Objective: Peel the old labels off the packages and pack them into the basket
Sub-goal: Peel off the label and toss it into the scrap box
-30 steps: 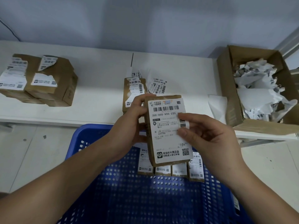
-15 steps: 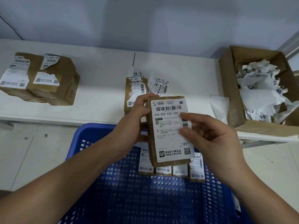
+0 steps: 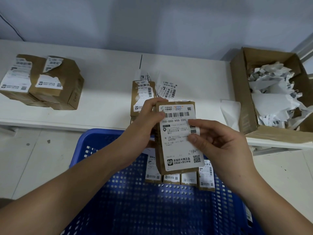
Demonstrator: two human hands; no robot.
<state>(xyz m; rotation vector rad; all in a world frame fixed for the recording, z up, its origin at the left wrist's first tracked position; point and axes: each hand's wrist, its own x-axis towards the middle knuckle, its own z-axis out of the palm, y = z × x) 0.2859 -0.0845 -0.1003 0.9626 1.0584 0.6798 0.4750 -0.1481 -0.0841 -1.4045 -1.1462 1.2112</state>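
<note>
Hands hold a brown cardboard package (image 3: 176,138) above the blue perforated plastic basket (image 3: 152,209): left hand (image 3: 149,119) grips its left edge, right hand (image 3: 218,146) pinches its white shipping label's (image 3: 179,141) curled right edge.

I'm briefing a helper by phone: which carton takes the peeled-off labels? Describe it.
Look along the white table to its far right end. An open brown carton sits there, its top flaps gone. Unlike the sealed packages at the left, it is stuffed with crumpled white label scraps.
</note>
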